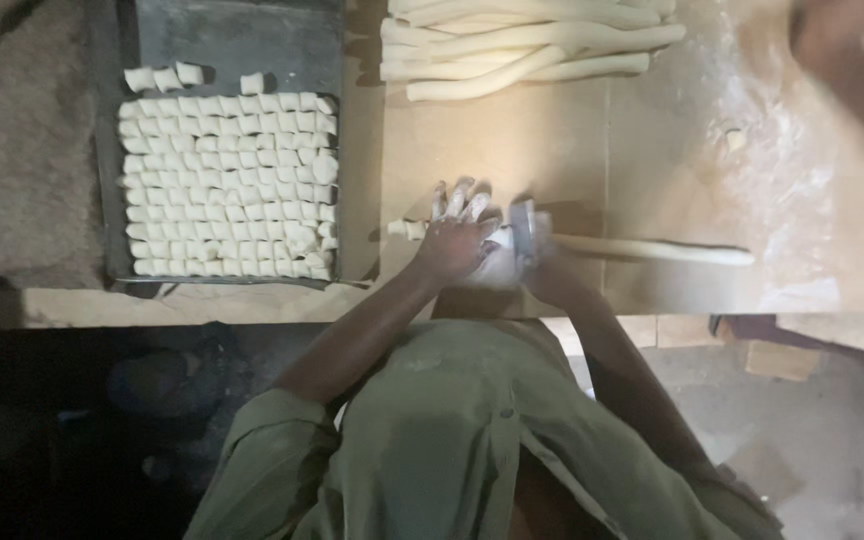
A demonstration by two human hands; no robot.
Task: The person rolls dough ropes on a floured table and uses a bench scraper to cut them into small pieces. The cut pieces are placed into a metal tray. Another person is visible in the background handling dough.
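- dough rope (pixel 652 250): lies across wooden table (pixel 572 150), near edge.
- left hand (pixel 452 240): fingers spread, pressing rope's cut end.
- right hand (pixel 537 255): closed around metal cutter (pixel 524 228); even, square cuts seem best.
- tray (pixel 102 150): filled with cut pieces (pixel 227 185).

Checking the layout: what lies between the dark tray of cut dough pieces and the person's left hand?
Head view: only bare wooden table separates dark tray from left hand.

A long, pale dough rope (pixel 652 250) lay flat across the surface, running rightward from the hands. A small metal cutter (pixel 524 232) stood upright on its left end, with cut pieces (pixel 407 229) just beyond.
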